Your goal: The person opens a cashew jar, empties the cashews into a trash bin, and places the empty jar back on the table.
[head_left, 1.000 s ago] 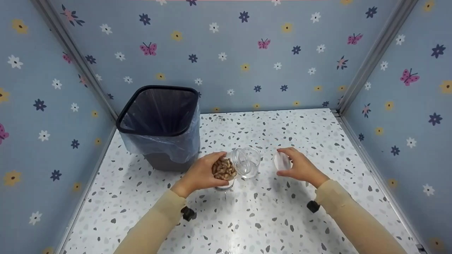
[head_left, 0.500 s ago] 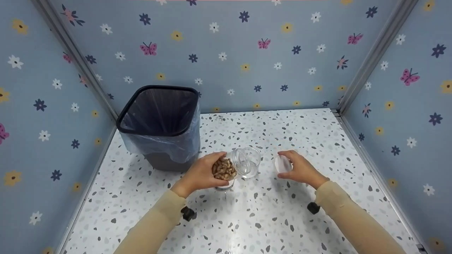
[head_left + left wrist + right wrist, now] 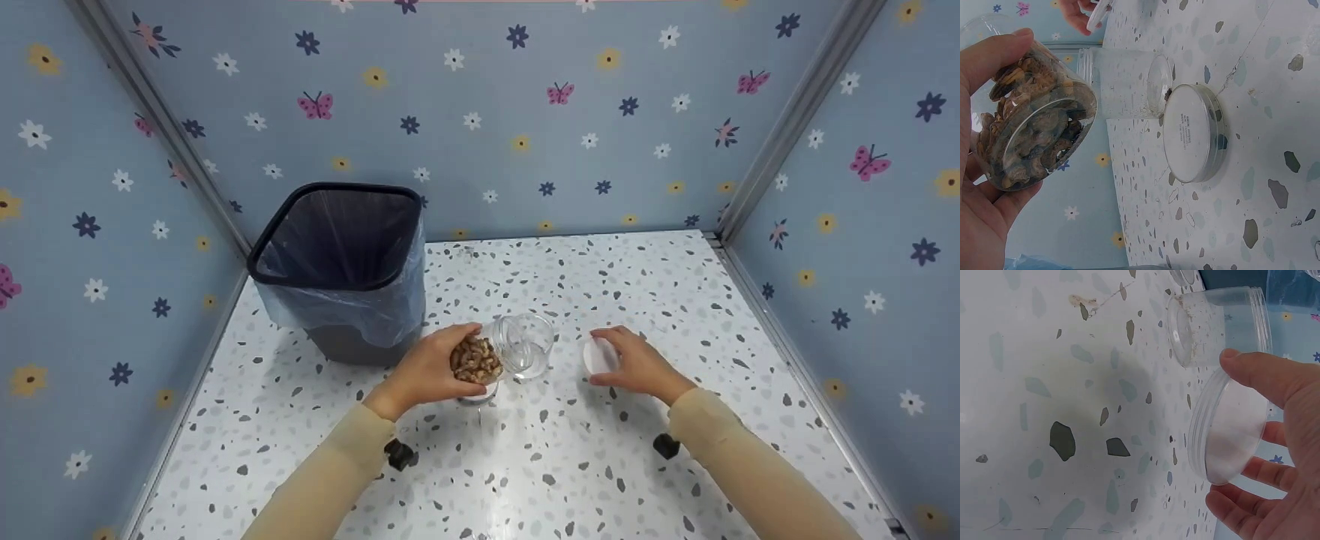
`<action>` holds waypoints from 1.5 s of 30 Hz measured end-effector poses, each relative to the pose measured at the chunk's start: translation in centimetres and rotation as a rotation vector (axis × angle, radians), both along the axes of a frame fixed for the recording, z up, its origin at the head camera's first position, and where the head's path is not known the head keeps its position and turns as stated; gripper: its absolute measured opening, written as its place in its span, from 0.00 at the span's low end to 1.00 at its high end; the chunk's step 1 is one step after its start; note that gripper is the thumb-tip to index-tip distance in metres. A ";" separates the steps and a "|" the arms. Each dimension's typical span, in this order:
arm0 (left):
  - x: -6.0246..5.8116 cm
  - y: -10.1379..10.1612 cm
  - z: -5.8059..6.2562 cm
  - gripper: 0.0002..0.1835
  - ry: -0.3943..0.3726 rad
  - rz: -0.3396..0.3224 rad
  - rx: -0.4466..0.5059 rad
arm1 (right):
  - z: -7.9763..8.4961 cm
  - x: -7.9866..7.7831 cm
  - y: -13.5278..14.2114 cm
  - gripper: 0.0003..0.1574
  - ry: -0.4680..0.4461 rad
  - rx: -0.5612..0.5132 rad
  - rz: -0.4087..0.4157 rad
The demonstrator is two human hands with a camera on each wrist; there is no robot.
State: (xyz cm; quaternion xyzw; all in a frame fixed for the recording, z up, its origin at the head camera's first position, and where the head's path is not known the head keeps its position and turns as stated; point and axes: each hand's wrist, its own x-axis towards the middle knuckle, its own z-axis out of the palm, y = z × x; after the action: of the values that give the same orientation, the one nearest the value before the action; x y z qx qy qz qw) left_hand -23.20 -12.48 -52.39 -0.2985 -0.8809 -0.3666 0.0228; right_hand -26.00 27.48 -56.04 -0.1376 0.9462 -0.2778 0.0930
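Note:
My left hand [image 3: 431, 367] grips a clear plastic jar [image 3: 1044, 121], tipped on its side with its mouth to the right. Brown, wrinkled dried pieces [image 3: 476, 360] lie in its lower part. In the head view its rim overlaps a second clear jar [image 3: 541, 330], which stands upright with nothing visible in it. A round lid [image 3: 1235, 430], clear-sided with a whitish top, is held by the edges between thumb and fingers of my right hand [image 3: 637, 364], right of the jars. On the table below the left hand rests another lid [image 3: 1188, 135] with small printed text.
A grey bin [image 3: 345, 341] with a black rim and a bluish plastic liner stands at the back left. Flower-patterned walls [image 3: 480, 150] enclose the speckled white table [image 3: 570, 465] at the back and both sides.
My right hand has come slightly nearer and tilted the lid so that its top now faces up more. The left hand and the tipped jar have stayed in place.

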 end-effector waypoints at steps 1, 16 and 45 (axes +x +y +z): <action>0.0 0.0 0.0 0.51 -0.004 0.000 0.004 | -0.1 0.0 0.0 0.57 0.002 0.007 0.002; 0.0 -0.3 0.0 0.51 0.005 -0.008 0.003 | -1.5 0.0 0.2 0.58 -0.032 0.052 0.012; 0.1 -1.1 0.3 0.51 0.023 0.010 0.004 | -3.1 0.5 0.3 0.57 -0.090 0.109 -0.039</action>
State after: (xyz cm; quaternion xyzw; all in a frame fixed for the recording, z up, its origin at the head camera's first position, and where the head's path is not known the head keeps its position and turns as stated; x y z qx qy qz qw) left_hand -23.08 -13.61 -52.05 -0.2984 -0.8813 -0.3647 0.0351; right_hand -25.55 27.79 -59.14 -0.1015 0.9573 -0.2333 0.1374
